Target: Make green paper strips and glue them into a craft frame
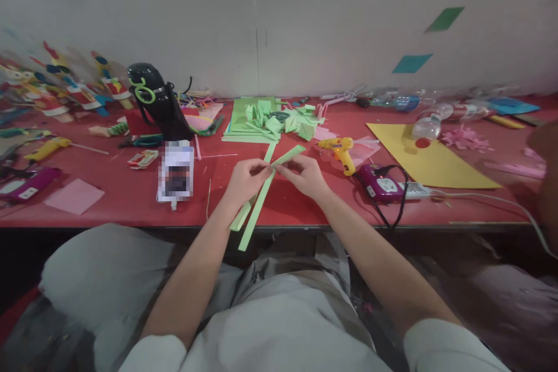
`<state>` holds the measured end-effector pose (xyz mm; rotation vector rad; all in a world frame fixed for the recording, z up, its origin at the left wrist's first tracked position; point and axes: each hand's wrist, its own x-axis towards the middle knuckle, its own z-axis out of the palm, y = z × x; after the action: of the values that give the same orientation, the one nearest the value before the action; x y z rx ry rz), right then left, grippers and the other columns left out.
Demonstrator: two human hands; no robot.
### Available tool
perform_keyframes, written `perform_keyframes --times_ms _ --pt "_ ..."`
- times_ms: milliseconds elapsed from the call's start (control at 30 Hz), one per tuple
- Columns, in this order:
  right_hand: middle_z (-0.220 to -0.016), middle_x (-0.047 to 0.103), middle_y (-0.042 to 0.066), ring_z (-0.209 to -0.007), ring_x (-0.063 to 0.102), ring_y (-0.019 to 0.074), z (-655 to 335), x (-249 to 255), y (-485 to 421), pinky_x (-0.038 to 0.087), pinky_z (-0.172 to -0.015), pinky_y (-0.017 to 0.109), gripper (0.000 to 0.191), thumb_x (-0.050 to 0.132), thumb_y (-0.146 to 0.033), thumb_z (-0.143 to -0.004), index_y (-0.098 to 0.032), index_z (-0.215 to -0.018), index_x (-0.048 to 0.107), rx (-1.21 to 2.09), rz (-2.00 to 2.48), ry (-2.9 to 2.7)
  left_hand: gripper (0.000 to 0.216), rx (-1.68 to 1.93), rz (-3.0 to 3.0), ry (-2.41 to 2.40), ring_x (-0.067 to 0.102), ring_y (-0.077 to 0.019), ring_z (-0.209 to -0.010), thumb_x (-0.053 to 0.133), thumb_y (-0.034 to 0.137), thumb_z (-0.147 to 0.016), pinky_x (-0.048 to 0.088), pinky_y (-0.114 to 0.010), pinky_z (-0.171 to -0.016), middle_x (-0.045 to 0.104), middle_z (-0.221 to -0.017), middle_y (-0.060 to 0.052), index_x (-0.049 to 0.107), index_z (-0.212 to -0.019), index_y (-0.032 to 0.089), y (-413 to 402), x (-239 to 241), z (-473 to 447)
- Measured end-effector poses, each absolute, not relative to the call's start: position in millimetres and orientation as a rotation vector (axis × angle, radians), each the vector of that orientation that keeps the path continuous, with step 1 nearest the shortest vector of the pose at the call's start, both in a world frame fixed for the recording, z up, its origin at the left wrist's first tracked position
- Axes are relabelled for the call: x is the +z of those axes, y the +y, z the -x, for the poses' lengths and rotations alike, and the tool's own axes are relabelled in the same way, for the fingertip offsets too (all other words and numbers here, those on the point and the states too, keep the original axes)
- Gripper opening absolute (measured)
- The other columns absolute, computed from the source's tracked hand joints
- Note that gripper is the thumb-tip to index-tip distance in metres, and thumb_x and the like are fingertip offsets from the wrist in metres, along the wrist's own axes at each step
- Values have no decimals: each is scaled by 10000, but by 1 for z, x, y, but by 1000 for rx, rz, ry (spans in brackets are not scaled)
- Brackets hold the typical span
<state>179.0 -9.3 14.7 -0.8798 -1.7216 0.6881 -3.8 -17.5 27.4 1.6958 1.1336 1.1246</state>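
Note:
Light green paper strips (255,216) cross one another between my hands, over the front of the red table. My left hand (247,180) pinches them from the left, thumb and forefinger together at the crossing. From the other side my right hand (305,175) pinches the same crossing, and one strip end sticks out above its fingers. The long lower ends slant down past the table's front edge. Just beyond the hands lies a heap of folded green paper pieces (283,119) on a stack of green sheets (238,122).
A yellow glue gun (342,151), a purple box (382,185) with cables and a yellow sheet (453,165) lie to the right. On the left are a phone (175,171), a black bottle-like object (159,99) and a pink paper square (75,195). A white partition (174,17) stands behind.

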Motion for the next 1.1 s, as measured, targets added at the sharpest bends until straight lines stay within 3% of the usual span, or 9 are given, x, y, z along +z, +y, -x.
perform_keyframes --times_ms 167,433,700,800,967,1100 --pt "-973 705 89 -884 666 189 -176 11 -8 558 -807 346 224 545 -324 -959 -254 -983 756 351 707 -1893 236 1158 -1486 1156 566 -129 -572 695 392 -785 413 -237 -536 663 -636 1 752 -785 163 -15 25 1" --pt "-1033 689 98 -950 666 193 -177 10 -7 564 -840 355 264 504 -254 -973 -273 -1057 754 247 671 -1934 304 1103 -1057 907 682 -165 -697 808 423 -690 542 -288 -705 734 -769 -59 746 -802 147 -17 27 3" --pt "-1114 686 95 -968 666 201 -175 15 -13 572 -824 358 248 547 -347 -957 -264 -1069 752 615 719 -1810 420 1148 -1185 925 697 -191 -806 918 394 -551 555 -325 -784 758 -858 -59 758 -863 162 -18 31 5" --pt "-1057 707 80 -925 673 192 -174 16 -14 575 -790 332 288 597 -434 -925 -244 -1092 735 798 771 -1693 403 1190 -1269 959 710 -214 -835 893 421 -600 554 -347 -809 767 -871 -74 761 -875 157 -21 33 4" --pt "-888 721 53 -837 676 186 -175 19 -14 563 -764 321 288 735 -467 -816 -206 -939 735 923 805 -1621 382 1224 -1424 1008 716 -241 -848 866 449 -654 564 -358 -798 770 -858 -82 767 -878 155 -27 37 3" --pt "-838 727 46 -775 667 176 -176 22 -13 555 -727 317 321 744 -504 -795 -201 -901 737 961 842 -1562 393 1184 -1387 942 718 -242 -877 832 466 -693 571 -363 -818 769 -897 -82 760 -920 153 -28 39 2"
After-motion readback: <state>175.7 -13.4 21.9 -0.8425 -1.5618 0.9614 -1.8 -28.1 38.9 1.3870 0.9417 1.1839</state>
